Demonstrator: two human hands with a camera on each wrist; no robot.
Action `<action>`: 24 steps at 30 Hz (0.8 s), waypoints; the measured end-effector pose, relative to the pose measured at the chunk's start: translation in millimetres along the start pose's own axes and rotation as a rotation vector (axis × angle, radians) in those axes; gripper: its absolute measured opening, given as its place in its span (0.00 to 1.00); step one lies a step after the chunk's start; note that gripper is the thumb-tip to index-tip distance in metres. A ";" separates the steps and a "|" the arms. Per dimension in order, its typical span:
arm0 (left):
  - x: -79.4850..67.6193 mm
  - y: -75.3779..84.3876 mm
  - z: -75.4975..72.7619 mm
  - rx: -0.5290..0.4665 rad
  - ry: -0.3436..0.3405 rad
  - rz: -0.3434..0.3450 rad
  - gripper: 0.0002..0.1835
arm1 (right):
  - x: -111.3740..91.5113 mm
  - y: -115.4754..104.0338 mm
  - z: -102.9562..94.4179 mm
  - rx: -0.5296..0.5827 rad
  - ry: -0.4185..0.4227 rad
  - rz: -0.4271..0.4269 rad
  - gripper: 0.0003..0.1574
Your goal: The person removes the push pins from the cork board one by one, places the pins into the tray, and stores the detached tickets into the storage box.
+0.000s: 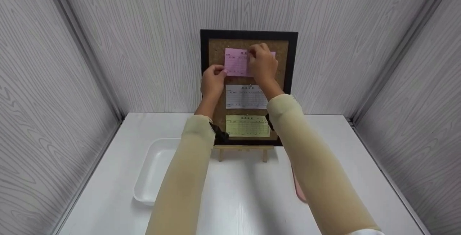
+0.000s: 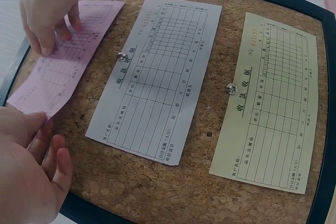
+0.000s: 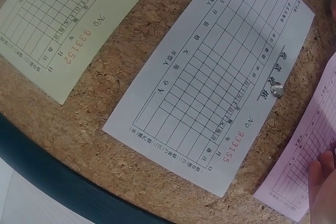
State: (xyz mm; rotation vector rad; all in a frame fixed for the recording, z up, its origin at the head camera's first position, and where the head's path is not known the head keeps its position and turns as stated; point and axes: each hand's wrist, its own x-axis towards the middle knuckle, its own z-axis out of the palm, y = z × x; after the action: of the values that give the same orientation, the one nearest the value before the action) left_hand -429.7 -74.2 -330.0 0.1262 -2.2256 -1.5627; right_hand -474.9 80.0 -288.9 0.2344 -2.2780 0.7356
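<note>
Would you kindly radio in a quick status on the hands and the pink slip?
Left hand pinches pink slip corner. Right hand presses its top. Nothing obstructing.

A white slip and a yellow slip hang pinned on a black-framed cork board propped on a wooden easel. A white tray lies on the white table to the left.

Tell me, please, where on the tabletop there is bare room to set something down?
Bare table lies right of the easel, and in front between the sleeves. The white tray fills the left; a pink object sits by the right sleeve. The corkboard is crowded with slips.
</note>
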 end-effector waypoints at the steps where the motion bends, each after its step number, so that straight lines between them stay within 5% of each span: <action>1: 0.0 -0.4 0.0 -0.001 -0.003 -0.001 0.12 | -0.2 0.2 0.4 0.004 -0.003 -0.001 0.11; 24: -2.8 -1.2 3.5 -0.005 -0.027 0.016 0.12 | -2.0 3.1 -0.1 0.035 -0.001 -0.034 0.10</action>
State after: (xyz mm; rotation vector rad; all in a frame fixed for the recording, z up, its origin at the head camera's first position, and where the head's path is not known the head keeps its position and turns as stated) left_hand -428.7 -70.8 -332.9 0.0861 -2.2372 -1.5709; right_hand -474.5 82.4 -291.6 0.2891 -2.2578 0.7580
